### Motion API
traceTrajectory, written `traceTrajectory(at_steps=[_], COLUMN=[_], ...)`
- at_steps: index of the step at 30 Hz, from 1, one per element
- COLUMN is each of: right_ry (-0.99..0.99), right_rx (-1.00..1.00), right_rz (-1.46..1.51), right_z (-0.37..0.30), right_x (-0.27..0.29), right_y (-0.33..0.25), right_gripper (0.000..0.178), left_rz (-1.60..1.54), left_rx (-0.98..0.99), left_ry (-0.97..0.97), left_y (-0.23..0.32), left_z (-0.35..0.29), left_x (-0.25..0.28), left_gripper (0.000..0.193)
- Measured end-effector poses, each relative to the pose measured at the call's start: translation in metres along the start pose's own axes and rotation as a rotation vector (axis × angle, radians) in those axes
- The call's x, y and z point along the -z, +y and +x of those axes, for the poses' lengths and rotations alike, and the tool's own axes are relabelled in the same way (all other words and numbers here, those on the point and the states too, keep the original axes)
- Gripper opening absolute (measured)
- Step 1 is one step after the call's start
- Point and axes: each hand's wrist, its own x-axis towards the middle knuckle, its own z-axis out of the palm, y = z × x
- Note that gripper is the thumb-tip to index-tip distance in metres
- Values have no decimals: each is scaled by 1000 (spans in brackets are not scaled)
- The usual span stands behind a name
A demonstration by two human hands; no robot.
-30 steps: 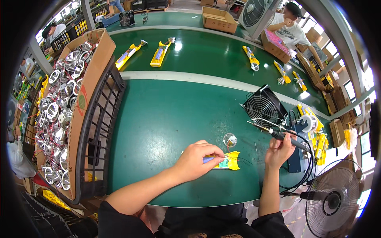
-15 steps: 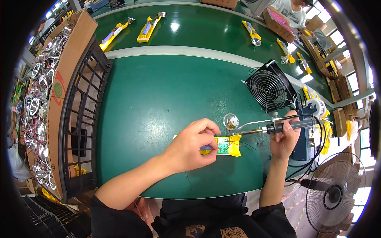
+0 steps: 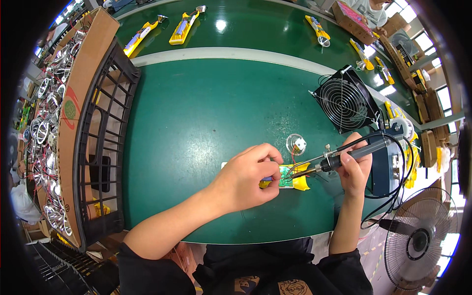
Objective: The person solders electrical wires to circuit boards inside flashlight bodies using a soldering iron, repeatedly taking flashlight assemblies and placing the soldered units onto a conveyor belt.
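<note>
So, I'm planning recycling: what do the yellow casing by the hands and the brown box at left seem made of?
Yellow casing: probably smooth plastic, given its even colour and curves. Brown box: apparently matte cardboard, with thin tan walls.

A green counter [image 3: 172, 108] spans the middle; bright windows [image 3: 423, 43] stand at upper right; pale floor [image 3: 369, 260] shows at lower right.

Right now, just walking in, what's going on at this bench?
A person's right hand holds a soldering iron, its tip at the green circuit board in a yellow housing; whether it touches is unclear. The left hand is over the housing's left part. A clear-rimmed round piece lies just beyond on the green tabletop, near a black fan.
</note>
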Motion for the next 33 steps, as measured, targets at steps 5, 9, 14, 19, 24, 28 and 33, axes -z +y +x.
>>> traceTrajectory(at_steps=[5, 9, 14, 19, 24, 28, 33], right_ry=[-8, -35, -5, -26, 14, -26, -28], right_rx=[1, -19, -12, -28, -14, -32, -31], right_rz=[-9, -33, -22, -42, -35, -48, -48], right_z=[0, 1, 1, 1, 1, 1, 2], right_x=[1, 1, -1, -3, -5, -1, -1], right_y=[0, -1, -1, -5, -4, -3, -3], right_gripper=[19, 19, 18, 17, 16, 15, 15], left_rz=[2, -16, -13, -9, -3, -16, -9], left_rx=[12, 14, 13, 15, 4, 8, -12], left_ry=[-15, -34, -25, -22, -18, -22, -33], left_y=[0, 0, 0, 0, -1, -1, -2], left_z=[2, 2, 2, 2, 2, 2, 3], left_x=[1, 1, 1, 0, 0, 1, 1], left_gripper=[11, 10, 10, 10, 9, 9, 9])
